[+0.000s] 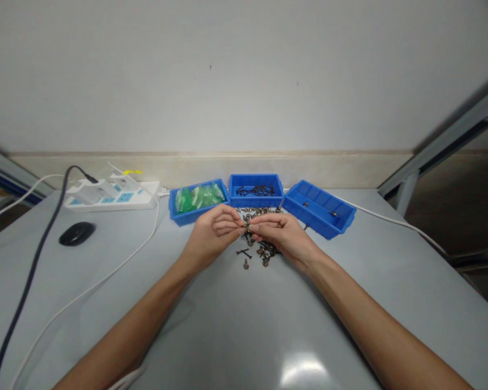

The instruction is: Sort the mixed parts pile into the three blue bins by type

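Left hand [213,234] and right hand [290,236] pinch one small piece between fingertips, probably screw [246,224], above pile [262,252]. Could drop into pile: grip tiny, fingers crowded. Right hand low; sideways move may scatter pile or bump right bin [312,219].

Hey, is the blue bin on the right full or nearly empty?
Nearly empty: the right blue bin shows only a couple of small metal pieces, with most of its bottom bare.

The hands [214,230] partly hide the loose screws [264,252].
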{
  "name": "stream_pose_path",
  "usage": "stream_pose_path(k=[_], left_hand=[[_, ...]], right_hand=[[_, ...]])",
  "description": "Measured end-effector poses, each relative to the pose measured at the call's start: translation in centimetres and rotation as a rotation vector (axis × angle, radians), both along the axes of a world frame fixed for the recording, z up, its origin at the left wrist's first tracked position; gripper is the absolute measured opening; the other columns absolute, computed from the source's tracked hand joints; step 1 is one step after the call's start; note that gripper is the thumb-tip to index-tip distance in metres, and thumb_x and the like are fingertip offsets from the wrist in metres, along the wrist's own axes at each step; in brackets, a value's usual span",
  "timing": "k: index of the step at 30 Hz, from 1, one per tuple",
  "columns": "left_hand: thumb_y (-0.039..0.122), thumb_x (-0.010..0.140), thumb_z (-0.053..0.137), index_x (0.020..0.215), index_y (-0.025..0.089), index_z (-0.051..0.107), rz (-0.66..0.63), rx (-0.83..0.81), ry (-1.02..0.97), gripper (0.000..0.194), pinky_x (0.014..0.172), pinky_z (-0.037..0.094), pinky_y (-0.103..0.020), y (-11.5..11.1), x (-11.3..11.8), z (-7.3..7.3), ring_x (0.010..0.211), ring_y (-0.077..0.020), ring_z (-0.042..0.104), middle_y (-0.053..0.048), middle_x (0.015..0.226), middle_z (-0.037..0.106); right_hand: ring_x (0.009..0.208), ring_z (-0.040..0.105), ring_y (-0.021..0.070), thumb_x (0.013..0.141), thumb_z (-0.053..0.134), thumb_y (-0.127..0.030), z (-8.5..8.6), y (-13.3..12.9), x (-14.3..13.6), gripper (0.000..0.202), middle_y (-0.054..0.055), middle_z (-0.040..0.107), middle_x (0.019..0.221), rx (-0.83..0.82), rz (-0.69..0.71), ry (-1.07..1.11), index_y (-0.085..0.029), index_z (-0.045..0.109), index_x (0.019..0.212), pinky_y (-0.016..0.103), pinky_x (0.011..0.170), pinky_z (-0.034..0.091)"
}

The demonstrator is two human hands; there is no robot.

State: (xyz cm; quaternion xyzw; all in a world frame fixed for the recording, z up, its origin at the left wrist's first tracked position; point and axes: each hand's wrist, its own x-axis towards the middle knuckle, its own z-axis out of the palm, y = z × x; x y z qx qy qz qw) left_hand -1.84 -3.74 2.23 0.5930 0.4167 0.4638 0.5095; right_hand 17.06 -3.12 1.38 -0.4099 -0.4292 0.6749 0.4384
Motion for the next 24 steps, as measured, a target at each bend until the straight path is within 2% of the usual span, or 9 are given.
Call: stream_pose_path(k=[3, 6, 8, 11, 14, 17, 20, 24], left_hand=[[0.029, 0.076, 0.077, 0.095, 0.018, 0.055, -0.036, 0.055, 0.094, 0.032, 0.083, 0.060, -0.030, 0.0, -0.4, 0.2, 0.086, -0.0171, 0.072, -0.005, 0.093, 0.071], [0.031, 0.077, 0.077, 0.103, 0.019, 0.058, -0.098, 0.226, 0.432, 0.034, 0.074, 0.057, -0.030, 0.2, -1.7, 0.9, 0.079, -0.0159, 0.067, -0.004, 0.093, 0.067], [0.033, 0.076, 0.078, 0.103, 0.019, 0.063, -0.191, 0.316, 0.710, 0.034, 0.071, 0.053, -0.030, 0.3, -2.8, 1.5, 0.078, -0.0165, 0.062, -0.004, 0.095, 0.064], [0.029, 0.077, 0.074, 0.103, 0.020, 0.066, -0.301, 0.284, 0.919, 0.029, 0.069, 0.049, -0.030, 0.3, -4.0, 2.0, 0.077, -0.0171, 0.060, -0.004, 0.092, 0.063], [0.014, 0.076, 0.065, 0.102, 0.019, 0.068, -0.348, 0.212, 0.958, 0.026, 0.066, 0.048, -0.027, 0.1, -4.4, 2.1, 0.073, -0.0159, 0.060, -0.003, 0.087, 0.064], [0.003, 0.070, 0.057, 0.100, 0.017, 0.069, -0.364, 0.190, 0.947, 0.035, 0.064, 0.047, -0.024, 0.0, -4.1, 2.3, 0.071, -0.0144, 0.061, -0.002, 0.083, 0.066], [0.002, 0.069, 0.054, 0.099, 0.017, 0.070, -0.340, 0.222, 0.943, 0.037, 0.063, 0.045, -0.024, 0.0, -3.5, 2.3, 0.069, -0.0139, 0.060, -0.002, 0.080, 0.066], [0.008, 0.077, 0.052, 0.094, 0.016, 0.070, -0.326, 0.250, 0.875, 0.026, 0.064, 0.045, -0.024, -0.2, -2.8, 2.4, 0.067, -0.0142, 0.059, -0.003, 0.076, 0.066]], right_hand=[[0.068, 0.071, 0.0148, 0.059, 0.090, -0.033, 0.2, 0.2, 0.2, 0.028, 0.005, 0.076, 0.075, -0.021, 0.013, 0.003, -0.018, 0.078, 0.080, 0.028, 0.070, 0.055], [0.073, 0.072, 0.0172, 0.061, 0.089, -0.031, 0.4, 0.7, 0.2, 0.027, 0.005, 0.077, 0.077, 0.054, -0.099, 0.012, -0.019, 0.078, 0.082, 0.032, 0.078, 0.056], [0.089, 0.073, 0.0201, 0.063, 0.088, -0.028, 0.5, 1.2, 0.1, 0.032, 0.006, 0.079, 0.092, 0.141, -0.212, 0.059, -0.021, 0.078, 0.092, 0.037, 0.092, 0.054], [0.110, 0.069, 0.0239, 0.065, 0.087, -0.025, 0.5, 1.6, 0.1, 0.045, 0.007, 0.074, 0.117, 0.205, -0.284, 0.104, -0.024, 0.074, 0.108, 0.042, 0.107, 0.047], [0.110, 0.069, 0.0260, 0.067, 0.085, -0.025, 0.5, 1.3, 0.2, 0.046, 0.008, 0.073, 0.121, 0.195, -0.276, 0.078, -0.024, 0.073, 0.111, 0.046, 0.107, 0.046], [0.104, 0.070, 0.0258, 0.069, 0.083, -0.026, 0.3, 0.9, 0.5, 0.042, 0.009, 0.073, 0.118, 0.198, -0.252, 0.052, -0.024, 0.073, 0.109, 0.046, 0.103, 0.048], [0.099, 0.071, 0.0239, 0.071, 0.081, -0.028, 0.2, 0.7, 0.7, 0.036, 0.009, 0.074, 0.116, 0.207, -0.235, 0.030, -0.023, 0.073, 0.106, 0.044, 0.097, 0.051], [0.090, 0.071, 0.0206, 0.073, 0.080, -0.031, 0.2, 0.5, 0.7, 0.030, 0.008, 0.076, 0.109, 0.200, -0.212, -0.012, -0.023, 0.074, 0.101, 0.037, 0.086, 0.053]])
